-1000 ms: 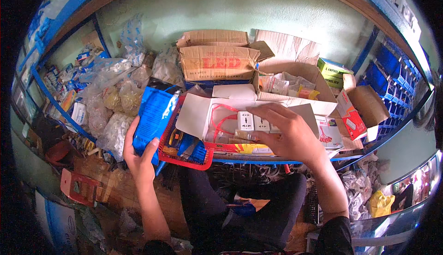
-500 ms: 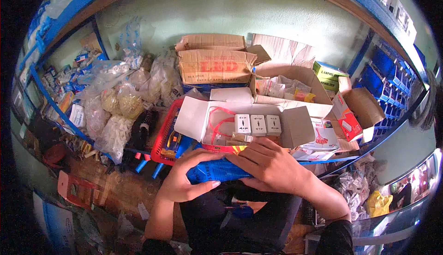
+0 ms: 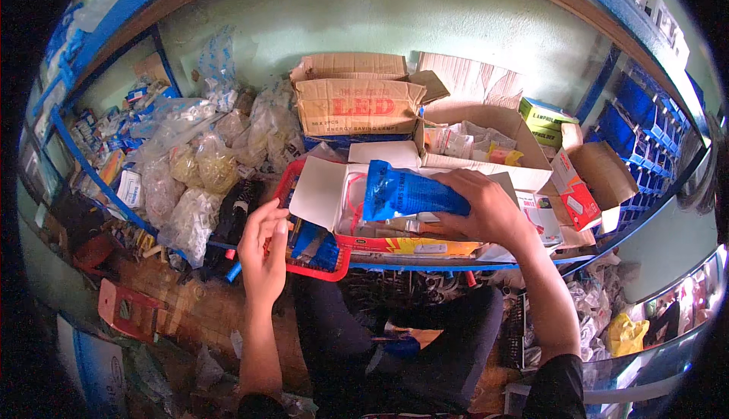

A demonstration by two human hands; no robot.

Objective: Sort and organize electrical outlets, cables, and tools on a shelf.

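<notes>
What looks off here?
Clear plastic bags left of the red plastic basket slump in a jumbled heap, loosely piled rather than sorted. The glossy blue plastic packet in the right hand shows no obvious damage.

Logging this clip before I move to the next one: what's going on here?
A person's right hand grips a blue packet at the open box; whether it touches anything inside is unclear. The left hand is empty, fingers loosely bent, beside the red basket. Brown cardboard boxes stand behind.
</notes>
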